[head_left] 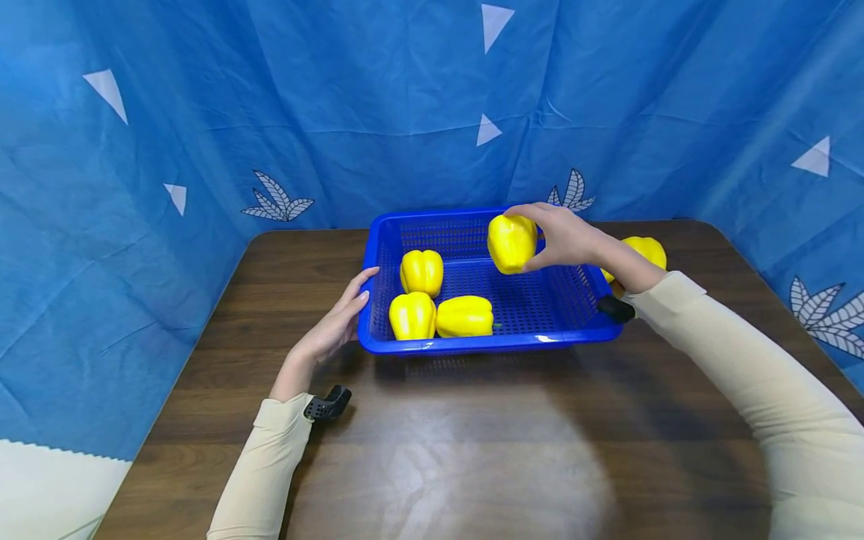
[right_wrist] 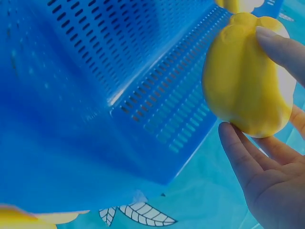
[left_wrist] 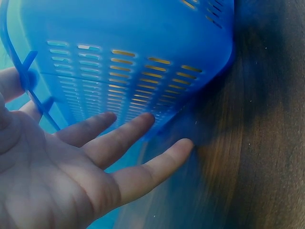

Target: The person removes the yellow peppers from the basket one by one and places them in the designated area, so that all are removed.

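My right hand point(head_left: 563, 236) grips a yellow bell pepper point(head_left: 511, 244) between thumb and fingers, over the right half of a blue plastic basket point(head_left: 472, 346). From the right wrist, the held pepper point(right_wrist: 245, 78) shows with fingertips at both ends. Three more yellow peppers lie in the basket's left part: one at the back point(head_left: 421, 272), one at the front left point(head_left: 412, 316), and one on its side point(head_left: 465, 316). At the left rim, my left hand point(head_left: 334, 322) touches the basket with two digits; its other fingers point(left_wrist: 128, 136) extend loosely along the outside wall.
Another yellow pepper point(head_left: 646, 250) sits on the wooden table point(head_left: 472, 450) right of the basket, partly hidden by my right forearm. A blue patterned cloth point(head_left: 405, 112) hangs behind the table and along its sides.
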Motion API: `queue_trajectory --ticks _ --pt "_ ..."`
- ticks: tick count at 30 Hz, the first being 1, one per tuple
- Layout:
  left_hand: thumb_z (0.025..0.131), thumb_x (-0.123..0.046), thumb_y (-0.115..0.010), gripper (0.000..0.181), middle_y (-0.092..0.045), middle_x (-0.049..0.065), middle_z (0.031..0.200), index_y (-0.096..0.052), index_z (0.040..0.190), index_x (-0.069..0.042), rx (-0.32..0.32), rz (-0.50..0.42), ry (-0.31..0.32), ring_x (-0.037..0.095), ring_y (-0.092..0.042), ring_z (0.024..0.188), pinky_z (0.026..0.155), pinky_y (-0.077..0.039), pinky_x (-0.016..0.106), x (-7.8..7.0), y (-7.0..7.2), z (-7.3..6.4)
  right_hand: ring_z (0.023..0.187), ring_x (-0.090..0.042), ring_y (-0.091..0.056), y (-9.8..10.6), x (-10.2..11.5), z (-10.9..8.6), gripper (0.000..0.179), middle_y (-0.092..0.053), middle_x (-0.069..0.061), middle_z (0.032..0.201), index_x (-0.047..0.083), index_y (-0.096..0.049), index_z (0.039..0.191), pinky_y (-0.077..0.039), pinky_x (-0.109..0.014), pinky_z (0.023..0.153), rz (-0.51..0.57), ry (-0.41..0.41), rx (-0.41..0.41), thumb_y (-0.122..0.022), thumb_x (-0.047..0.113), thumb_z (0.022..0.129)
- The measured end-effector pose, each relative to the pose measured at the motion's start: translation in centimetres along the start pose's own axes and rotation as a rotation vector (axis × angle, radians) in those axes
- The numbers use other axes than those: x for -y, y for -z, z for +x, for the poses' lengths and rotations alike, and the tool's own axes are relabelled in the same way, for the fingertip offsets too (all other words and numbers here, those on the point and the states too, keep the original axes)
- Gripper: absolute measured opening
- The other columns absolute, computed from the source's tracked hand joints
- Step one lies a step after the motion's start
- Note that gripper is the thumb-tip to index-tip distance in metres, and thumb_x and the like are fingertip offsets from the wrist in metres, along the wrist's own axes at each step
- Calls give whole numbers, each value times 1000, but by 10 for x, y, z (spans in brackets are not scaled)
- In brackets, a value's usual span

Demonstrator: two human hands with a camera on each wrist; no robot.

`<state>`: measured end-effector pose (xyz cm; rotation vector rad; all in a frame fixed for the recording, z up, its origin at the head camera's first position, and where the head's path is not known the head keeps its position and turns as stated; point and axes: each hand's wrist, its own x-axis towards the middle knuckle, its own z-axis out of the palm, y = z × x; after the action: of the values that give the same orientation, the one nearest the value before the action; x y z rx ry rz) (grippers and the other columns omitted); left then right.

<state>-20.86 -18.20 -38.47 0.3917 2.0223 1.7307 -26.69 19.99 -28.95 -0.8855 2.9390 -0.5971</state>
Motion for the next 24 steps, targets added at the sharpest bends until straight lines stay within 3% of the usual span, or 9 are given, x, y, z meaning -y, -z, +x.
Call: queue_trajectory --ticks 11,18,24 --pt "100 -42 -26 50 -3 6 158 -6 147 -42 4 -11 -12 46 -33 135 95 -46 59 1 1 0 113 -34 -47 12 -3 -5 78 -49 -18 131 8 -43 136 -53 -51 87 7 -19 -19 -82 16 69" --pt "100 -43 -25 50 -5 8 158 -6 147 -42 -1 -11 -6 48 -36 132 90 -50 57 0 0 0 112 -34 -49 18 -8 -10 80 -50 -19 130 7 -42 137 -53 -52 88 7 -14 -43 -83 17 69" --pt "100 -42 -26 50 -6 8 158 -6 147 -40 3 -10 -10 48 -37 131 89 -50 56 0 0 -1 114 -36 -47 24 -15 -19 80 -46 -21 134 6 -39 138 -52 -54 89 11 -57 -45 -81 14 71"
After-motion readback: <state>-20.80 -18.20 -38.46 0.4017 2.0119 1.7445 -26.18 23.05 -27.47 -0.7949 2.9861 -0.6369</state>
